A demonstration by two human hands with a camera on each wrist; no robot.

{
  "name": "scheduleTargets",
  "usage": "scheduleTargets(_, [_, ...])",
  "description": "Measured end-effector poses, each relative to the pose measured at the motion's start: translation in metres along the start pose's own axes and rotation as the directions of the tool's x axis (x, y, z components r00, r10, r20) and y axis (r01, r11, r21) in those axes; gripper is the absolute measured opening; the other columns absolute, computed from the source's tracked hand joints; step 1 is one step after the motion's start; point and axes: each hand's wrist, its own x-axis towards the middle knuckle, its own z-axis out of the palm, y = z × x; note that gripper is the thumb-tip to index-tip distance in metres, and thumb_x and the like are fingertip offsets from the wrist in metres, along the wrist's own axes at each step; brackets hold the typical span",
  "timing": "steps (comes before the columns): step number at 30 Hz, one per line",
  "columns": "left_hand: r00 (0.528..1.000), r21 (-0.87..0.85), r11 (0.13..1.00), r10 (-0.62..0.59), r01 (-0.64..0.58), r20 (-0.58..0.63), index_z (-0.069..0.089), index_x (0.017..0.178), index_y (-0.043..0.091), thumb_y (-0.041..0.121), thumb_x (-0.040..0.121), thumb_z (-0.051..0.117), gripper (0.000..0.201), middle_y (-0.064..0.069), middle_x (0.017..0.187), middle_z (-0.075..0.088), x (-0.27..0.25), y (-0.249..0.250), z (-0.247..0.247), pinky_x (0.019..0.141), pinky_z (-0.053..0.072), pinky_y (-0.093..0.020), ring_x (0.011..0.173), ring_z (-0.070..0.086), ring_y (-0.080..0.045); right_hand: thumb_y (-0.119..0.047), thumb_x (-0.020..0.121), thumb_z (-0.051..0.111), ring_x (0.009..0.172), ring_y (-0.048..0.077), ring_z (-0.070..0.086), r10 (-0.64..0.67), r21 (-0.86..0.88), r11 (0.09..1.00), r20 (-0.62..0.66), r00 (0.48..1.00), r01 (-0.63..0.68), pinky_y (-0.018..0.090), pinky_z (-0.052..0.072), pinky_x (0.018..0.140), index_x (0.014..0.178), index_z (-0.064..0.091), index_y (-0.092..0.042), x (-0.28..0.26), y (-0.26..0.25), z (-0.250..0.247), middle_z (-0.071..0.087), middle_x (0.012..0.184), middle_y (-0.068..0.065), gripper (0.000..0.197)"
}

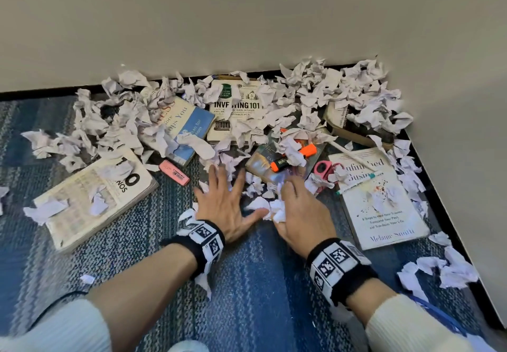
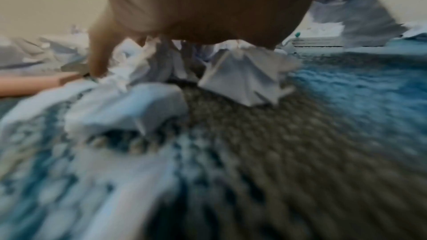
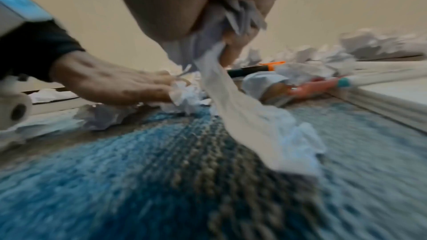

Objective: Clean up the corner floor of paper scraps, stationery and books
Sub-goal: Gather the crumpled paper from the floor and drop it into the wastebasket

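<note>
Paper scraps (image 1: 307, 96) are everywhere, piled thickest along the wall and into the floor's far right corner, with a smaller bunch by the right wall nearer the person. The right hand (image 1: 301, 211) is curled around a wad of crumpled paper (image 1: 277, 210); in the right wrist view a long strip (image 3: 245, 109) hangs from that fist down to the carpet (image 1: 247, 283). The left hand (image 1: 225, 203) is flat and spread, palm down, fingers reaching into loose scraps, thumb just beside the wad, not gripping anything.

Just past the hands there's a dark book (image 1: 263, 162) with an orange highlighter (image 1: 295, 157) on top, half under a scrap. Pink scissors (image 1: 325, 167) sit beside it, touching the white book (image 1: 384, 200) near the right wall, which has a marker with a teal cap (image 1: 359, 183) lying across it. A pink eraser (image 1: 174, 172) is left of the hands, near the big open-looking book (image 1: 90, 200) on the left. Further back, a blue and cream book (image 1: 186, 129) and the Investing 101 book (image 1: 236, 113) are partly buried, and another book (image 1: 351, 124) in the corner is mostly covered.
</note>
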Motion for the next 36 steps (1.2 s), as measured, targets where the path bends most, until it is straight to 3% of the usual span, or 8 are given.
scheduleTargets(4, [0.996,0.065,0.995,0.074,-0.071,-0.049,0.027,0.148,0.022,0.068,0.089,0.031,0.075,-0.017,0.151,0.030,-0.001,-0.011,0.015,0.086,0.047,-0.052,0.131,0.035,-0.038,-0.037,0.083,0.063,0.105,0.033,0.056,-0.157,-0.056,0.985,0.098,0.983,0.163,0.036,0.050,0.055,0.146,0.020,-0.026,0.022,-0.017,0.023,0.020,0.154,0.013,0.077])
scheduleTargets(8, [0.972,-0.015,0.988,0.150,-0.156,-0.183,0.045,0.112,0.012,0.047,0.087,0.047,0.042,-0.018,0.110,0.054,0.011,-0.037,0.024,0.053,0.054,-0.040,0.089,0.053,-0.033,-0.050,0.081,0.064,0.101,0.033,0.056,-0.099,-0.097,0.989,0.132,0.986,0.112,0.037,0.055,0.054,0.147,0.028,-0.027,0.033,-0.019,0.042,0.032,0.151,0.012,0.078])
scheduleTargets(13, [0.996,-0.199,0.976,0.075,-0.085,-0.058,0.048,0.111,0.009,0.046,0.101,0.031,0.042,-0.012,0.106,0.054,0.023,-0.044,0.007,0.063,0.047,-0.039,0.089,0.062,-0.035,-0.022,0.063,0.079,0.096,0.036,0.055,-0.145,-0.167,0.970,0.184,0.972,0.177,0.037,0.053,0.049,0.128,0.046,-0.021,0.042,-0.025,0.052,0.044,0.138,0.015,0.073])
scheduleTargets(19, [0.987,-0.171,0.972,0.157,-0.160,-0.027,0.047,0.112,0.008,0.040,0.104,0.030,0.037,-0.014,0.103,0.061,0.016,-0.061,-0.032,0.066,0.046,-0.038,0.087,0.063,-0.035,-0.010,0.086,0.055,0.102,0.039,0.057,-0.065,0.075,0.996,0.299,0.952,0.045,0.044,0.048,0.075,0.125,0.039,-0.016,0.054,-0.033,0.036,0.037,0.128,0.018,0.042])
scheduleTargets(25, [0.941,-0.215,0.917,0.335,-0.335,-0.036,0.047,0.119,0.007,0.041,0.104,0.030,0.042,-0.016,0.101,0.064,0.028,-0.030,-0.056,0.067,0.042,-0.036,0.089,0.062,-0.033,-0.017,0.087,0.062,0.107,0.036,0.054,0.035,0.199,0.977,0.227,0.973,-0.082,0.039,0.042,0.082,0.130,0.042,-0.019,0.028,-0.021,0.010,0.046,0.123,0.011,0.047])
scheduleTargets(29, [0.798,-0.277,0.769,0.603,-0.576,0.016,0.045,0.121,0.009,0.041,0.104,0.027,0.041,-0.016,0.099,0.063,0.000,0.037,-0.071,0.075,0.050,-0.041,0.090,0.062,-0.034,-0.018,0.086,0.061,0.100,0.035,0.055,0.231,0.185,0.948,0.152,0.961,-0.258,0.040,0.046,0.080,0.127,0.038,-0.028,-0.037,0.005,-0.046,0.045,0.115,0.007,0.047])
scheduleTargets(33, [0.564,-0.235,0.544,0.826,-0.806,-0.022,0.049,0.110,0.010,0.045,0.104,0.027,0.041,-0.016,0.098,0.062,-0.047,0.113,-0.115,0.073,0.047,-0.043,0.090,0.060,-0.035,-0.015,0.081,0.060,0.085,0.032,0.051,0.396,0.146,0.904,0.071,0.916,-0.402,0.040,0.045,0.072,0.105,0.038,-0.028,-0.136,0.024,-0.112,0.040,0.102,0.002,0.035])
scheduleTargets(36, [0.369,-0.187,0.355,0.928,-0.916,-0.044,0.049,0.108,0.011,0.045,0.104,0.027,0.041,-0.014,0.099,0.062,-0.093,0.164,-0.158,0.071,0.044,-0.040,0.089,0.058,-0.035,-0.018,0.080,0.060,0.082,0.027,0.048,0.529,0.150,0.841,-0.021,0.849,-0.520,0.034,0.040,0.069,0.109,0.044,-0.023,-0.226,0.030,-0.148,0.039,0.098,0.000,0.034])
